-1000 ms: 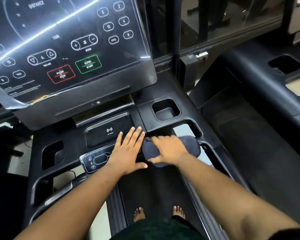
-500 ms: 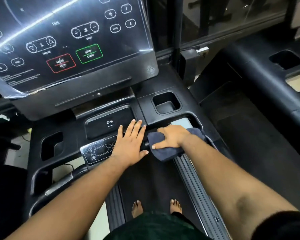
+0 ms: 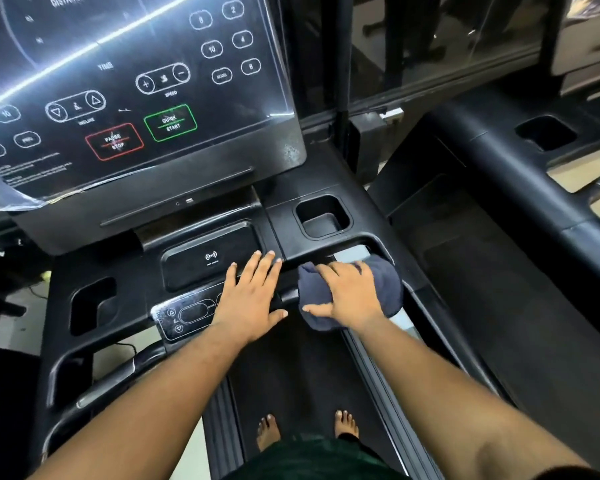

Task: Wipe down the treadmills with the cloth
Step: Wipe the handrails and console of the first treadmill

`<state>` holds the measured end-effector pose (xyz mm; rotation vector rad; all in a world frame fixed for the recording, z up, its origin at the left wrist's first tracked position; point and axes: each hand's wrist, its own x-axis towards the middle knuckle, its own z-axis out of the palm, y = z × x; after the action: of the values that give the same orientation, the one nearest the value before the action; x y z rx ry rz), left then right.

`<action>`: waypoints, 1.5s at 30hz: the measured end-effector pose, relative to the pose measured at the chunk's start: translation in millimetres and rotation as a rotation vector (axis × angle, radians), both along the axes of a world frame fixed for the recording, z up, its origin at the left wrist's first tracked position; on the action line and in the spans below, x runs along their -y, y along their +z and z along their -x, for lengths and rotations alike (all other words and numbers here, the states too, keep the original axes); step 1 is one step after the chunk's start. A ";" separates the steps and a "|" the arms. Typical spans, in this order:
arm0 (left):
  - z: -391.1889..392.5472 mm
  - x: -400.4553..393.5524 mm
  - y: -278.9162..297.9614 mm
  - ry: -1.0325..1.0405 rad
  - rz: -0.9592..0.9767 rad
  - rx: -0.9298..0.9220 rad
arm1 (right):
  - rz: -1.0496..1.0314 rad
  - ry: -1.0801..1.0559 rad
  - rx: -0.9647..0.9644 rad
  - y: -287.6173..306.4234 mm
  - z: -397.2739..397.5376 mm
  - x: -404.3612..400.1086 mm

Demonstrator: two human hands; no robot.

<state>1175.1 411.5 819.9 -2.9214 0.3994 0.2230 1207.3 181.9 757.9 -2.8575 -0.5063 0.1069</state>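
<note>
The right hand (image 3: 352, 297) is now laid flatter on the dark cloth (image 3: 388, 289), fingers spread toward 10 o'clock, where half a second ago they were curled over its front edge. The cloth has been carried back a little toward 3 o'clock along the console's (image 3: 326, 251) front edge, and more of it is shown bunched at the hand's 3 o'clock side. The whole view has been shifted slightly downward, so the display panel (image 3: 136, 98) is seen lower.
</note>
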 end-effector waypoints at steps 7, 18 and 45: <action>0.6 6.1 1.4 0.031 0.000 0.018 | 0.101 -0.160 0.073 -30.2 19.0 45.8; 4.4 21.6 4.1 -0.048 -0.110 0.031 | -0.113 0.231 -0.069 17.2 1.1 44.5; -26.3 107.7 -27.7 -0.164 0.086 -0.269 | -0.088 -0.371 -0.274 -8.5 10.2 142.8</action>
<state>1201.4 303.7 792.1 -2.9268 0.7017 0.5917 1197.1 39.0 749.4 -2.7344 0.0720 0.3900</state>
